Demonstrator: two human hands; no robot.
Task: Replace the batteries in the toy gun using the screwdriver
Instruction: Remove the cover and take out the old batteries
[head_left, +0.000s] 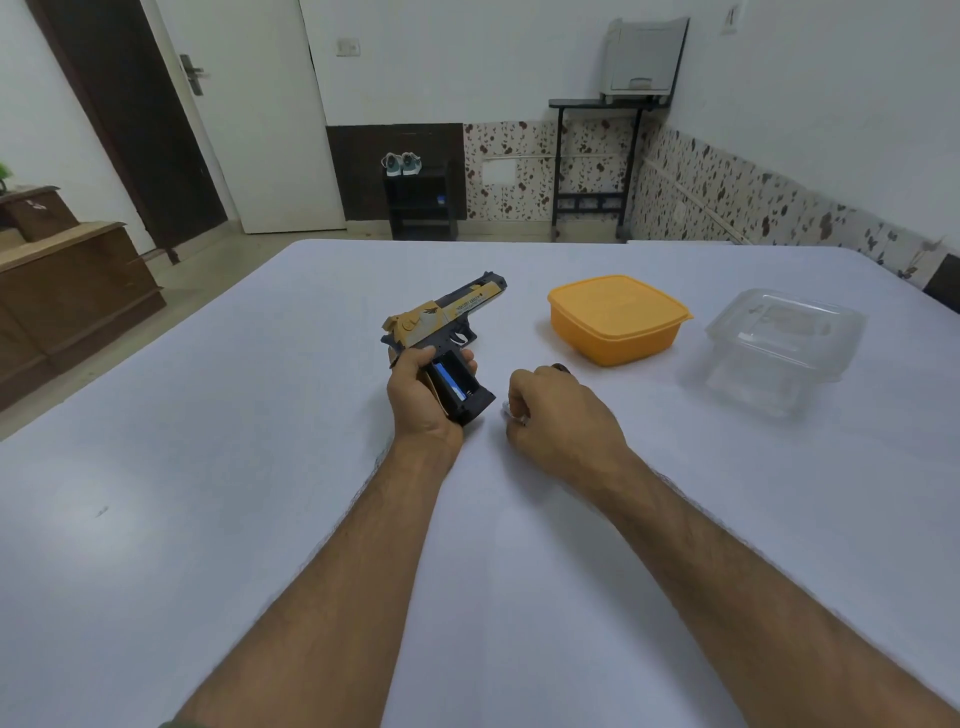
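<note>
A black and gold toy gun (441, 317) lies over the white table, barrel pointing away to the right. My left hand (423, 389) grips its black handle, whose battery compartment (454, 384) is open with a blue battery showing inside. Just right of the handle, my right hand (558, 413) rests on the table with its fingers curled round something small; a dark tip (560, 368) pokes out at the top and a pale bit (508, 414) shows at the left. What that thing is I cannot tell.
An orange lidded container (615, 319) stands to the right of the gun. Further right sits a clear plastic box (784, 343). The white table (208, 467) stretches wide around both arms. Furniture and a door stand beyond its far edge.
</note>
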